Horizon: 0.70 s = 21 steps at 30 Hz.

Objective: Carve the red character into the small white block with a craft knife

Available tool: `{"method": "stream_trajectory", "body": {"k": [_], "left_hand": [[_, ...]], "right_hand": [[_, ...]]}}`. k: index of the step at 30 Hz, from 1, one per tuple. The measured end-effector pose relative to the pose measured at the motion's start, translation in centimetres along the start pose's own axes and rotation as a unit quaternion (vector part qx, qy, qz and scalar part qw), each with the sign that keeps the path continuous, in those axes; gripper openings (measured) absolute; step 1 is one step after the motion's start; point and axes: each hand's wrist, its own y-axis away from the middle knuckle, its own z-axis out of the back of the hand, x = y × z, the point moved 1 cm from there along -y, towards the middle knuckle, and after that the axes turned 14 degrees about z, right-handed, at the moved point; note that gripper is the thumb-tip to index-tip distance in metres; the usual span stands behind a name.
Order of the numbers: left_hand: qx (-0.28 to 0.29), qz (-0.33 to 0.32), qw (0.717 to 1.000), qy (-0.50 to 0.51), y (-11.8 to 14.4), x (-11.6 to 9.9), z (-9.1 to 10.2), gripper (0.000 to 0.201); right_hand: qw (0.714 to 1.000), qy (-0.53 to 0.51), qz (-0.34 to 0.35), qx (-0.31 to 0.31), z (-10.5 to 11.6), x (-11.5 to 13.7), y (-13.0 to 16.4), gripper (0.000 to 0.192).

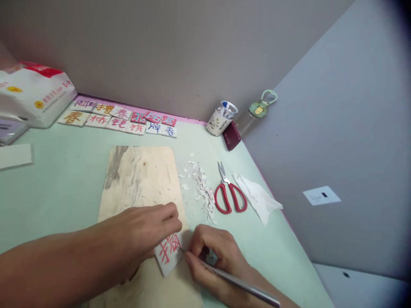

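- A pale green table [58,188] stands in a corner between grey walls, with a wooden board [141,179] lying on it.
- The left hand [144,235] presses down, fingers curled, on a small white tile [168,253] with red lettering at the board's near edge.
- The right hand [215,256] is closed around a metal carving knife [237,282], its tip touching the tile.
- White shavings [204,190] and red scissors [229,192] lie just right of the board.
- Finished lettered tiles [118,117] line the far edge.
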Motion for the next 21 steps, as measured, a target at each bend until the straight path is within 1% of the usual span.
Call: {"method": "stream_trajectory", "body": {"k": [5, 8, 15, 21], "left_hand": [[0.012, -0.006, 0.998, 0.069, 0.2, -0.4, 0.1, 0.049], [0.013, -0.007, 0.996, 0.088, 0.1, -0.4, 0.0, 0.045], [0.014, -0.008, 0.995, 0.102, -0.1, -0.3, -0.2, 0.052], [0.013, -0.003, 0.996, 0.084, -0.4, -0.2, -0.2, 0.043]], "right_hand": [[1.000, -0.026, -0.012, -0.001, -0.4, -0.5, 0.0, 0.021], [0.999, -0.029, -0.016, -0.008, -0.5, -0.7, 0.0, 0.020], [0.999, -0.037, -0.022, -0.013, -1.0, -1.1, 0.1, 0.020], [0.999, -0.034, -0.022, -0.019, -1.3, -1.2, 0.1, 0.021]]}}
